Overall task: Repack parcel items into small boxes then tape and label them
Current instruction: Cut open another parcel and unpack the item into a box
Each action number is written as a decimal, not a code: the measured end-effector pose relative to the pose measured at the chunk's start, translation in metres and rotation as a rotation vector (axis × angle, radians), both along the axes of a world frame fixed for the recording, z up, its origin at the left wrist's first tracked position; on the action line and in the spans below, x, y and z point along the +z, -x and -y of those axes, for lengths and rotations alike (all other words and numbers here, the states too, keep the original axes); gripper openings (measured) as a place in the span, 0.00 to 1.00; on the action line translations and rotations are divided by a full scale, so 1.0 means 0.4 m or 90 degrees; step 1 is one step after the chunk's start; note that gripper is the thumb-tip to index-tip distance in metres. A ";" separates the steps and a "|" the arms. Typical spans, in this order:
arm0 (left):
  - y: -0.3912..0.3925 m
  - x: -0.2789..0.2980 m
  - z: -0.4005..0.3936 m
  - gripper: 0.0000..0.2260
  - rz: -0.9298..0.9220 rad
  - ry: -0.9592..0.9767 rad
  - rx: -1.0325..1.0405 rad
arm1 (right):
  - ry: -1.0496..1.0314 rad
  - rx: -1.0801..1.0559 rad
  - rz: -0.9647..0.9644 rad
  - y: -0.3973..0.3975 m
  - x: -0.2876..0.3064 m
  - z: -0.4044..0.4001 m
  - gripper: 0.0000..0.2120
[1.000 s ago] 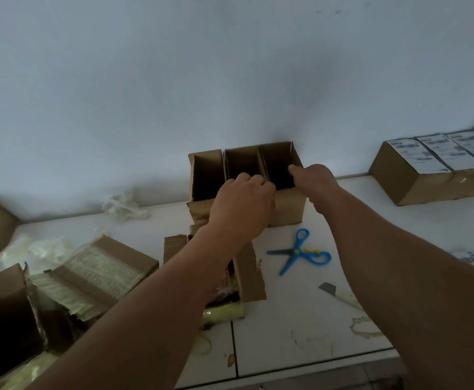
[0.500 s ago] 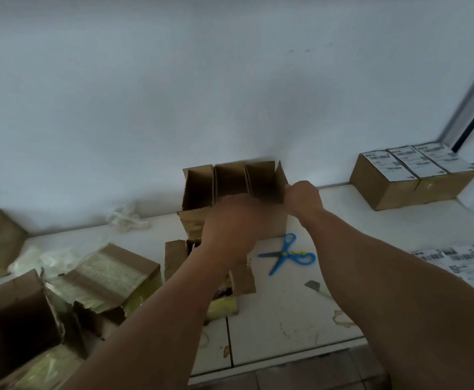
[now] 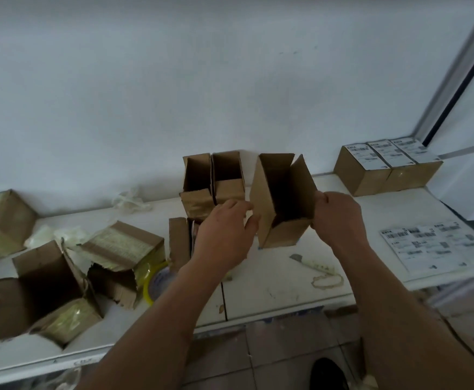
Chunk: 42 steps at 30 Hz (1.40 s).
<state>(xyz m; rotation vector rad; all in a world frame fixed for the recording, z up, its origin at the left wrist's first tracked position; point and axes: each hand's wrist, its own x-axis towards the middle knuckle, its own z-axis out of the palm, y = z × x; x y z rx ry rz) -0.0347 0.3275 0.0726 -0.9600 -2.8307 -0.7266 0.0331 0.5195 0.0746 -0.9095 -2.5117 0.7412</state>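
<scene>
I see a small open-topped box of plain brown corrugated card, flaps up, raised over the white table, my right hand pinching its right wall, my left hand loose-fingered against its left side, near two matching empty boxes.

A makeshift parcel-packing corner: white tabletop against a bare pale wall, torn brown cardboard cartons, open small brown boxes, sealed labelled boxes, a white sheet of barcode shipping labels, yellow tape roll.
</scene>
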 end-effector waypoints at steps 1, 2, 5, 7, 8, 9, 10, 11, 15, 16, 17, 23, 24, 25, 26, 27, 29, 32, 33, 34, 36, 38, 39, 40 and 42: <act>-0.030 0.004 0.006 0.17 0.049 -0.056 0.013 | 0.018 -0.004 -0.006 -0.034 -0.003 0.018 0.20; -0.054 0.003 0.010 0.18 0.100 -0.111 0.029 | 0.030 -0.006 0.002 -0.062 -0.005 0.035 0.21; -0.119 0.009 0.012 0.23 0.233 -0.192 0.063 | 0.050 -0.015 0.042 -0.125 -0.021 0.077 0.20; -0.156 0.022 0.003 0.25 0.306 -0.224 0.066 | 0.056 -0.017 0.053 -0.154 -0.040 0.095 0.20; -0.173 0.024 -0.004 0.23 0.335 -0.230 0.059 | 0.064 -0.014 0.053 -0.166 -0.052 0.102 0.20; -0.191 0.026 -0.011 0.22 0.363 -0.233 0.051 | 0.070 -0.013 0.059 -0.176 -0.064 0.109 0.20; -0.203 0.020 -0.018 0.21 0.387 -0.240 0.050 | 0.067 -0.009 0.072 -0.184 -0.079 0.113 0.20; -0.213 0.012 -0.023 0.22 0.397 -0.245 0.052 | 0.065 -0.008 0.086 -0.190 -0.092 0.116 0.19; -0.215 -0.049 -0.030 0.22 0.440 -0.228 0.075 | 0.118 -0.004 0.129 -0.206 -0.129 0.110 0.18; -0.214 -0.063 -0.029 0.20 0.458 -0.238 0.087 | 0.135 -0.006 0.139 -0.208 -0.135 0.102 0.18; -0.212 -0.077 -0.027 0.19 0.467 -0.253 0.097 | 0.148 -0.004 0.152 -0.210 -0.143 0.092 0.16; -0.192 -0.110 -0.021 0.19 0.430 -0.214 0.176 | 0.226 -0.003 0.097 -0.195 -0.154 0.065 0.21; -0.191 -0.111 -0.019 0.19 0.413 -0.181 0.175 | 0.216 0.008 0.114 -0.191 -0.155 0.064 0.22; -0.194 -0.111 -0.017 0.18 0.404 -0.157 0.168 | 0.206 0.022 0.135 -0.186 -0.155 0.065 0.21; -0.199 -0.112 -0.017 0.18 0.402 -0.138 0.159 | 0.205 0.031 0.152 -0.182 -0.151 0.068 0.20; -0.205 -0.116 -0.018 0.18 0.399 -0.120 0.148 | 0.212 0.039 0.168 -0.177 -0.149 0.071 0.19; -0.214 -0.134 -0.025 0.22 0.389 -0.074 0.124 | 0.245 0.058 0.193 -0.165 -0.147 0.081 0.21; -0.205 -0.176 -0.043 0.27 0.394 -0.087 0.136 | 0.350 0.075 0.187 -0.153 -0.160 0.090 0.27; -0.201 -0.186 -0.047 0.28 0.399 -0.089 0.132 | 0.375 0.075 0.189 -0.150 -0.166 0.088 0.28; -0.196 -0.193 -0.049 0.29 0.404 -0.086 0.126 | 0.389 0.081 0.198 -0.147 -0.173 0.085 0.29; -0.186 -0.201 -0.051 0.29 0.420 -0.070 0.115 | 0.407 0.093 0.220 -0.143 -0.183 0.078 0.28; -0.180 -0.206 -0.053 0.29 0.423 -0.054 0.107 | 0.454 0.091 0.216 -0.142 -0.191 0.070 0.25; -0.179 -0.208 -0.055 0.29 0.419 -0.052 0.101 | 0.483 0.081 0.200 -0.141 -0.193 0.065 0.23; -0.181 -0.209 -0.058 0.29 0.411 -0.054 0.096 | 0.503 0.067 0.183 -0.142 -0.195 0.060 0.22; -0.189 -0.207 -0.065 0.30 0.397 -0.057 0.080 | 0.499 0.046 0.159 -0.145 -0.195 0.047 0.18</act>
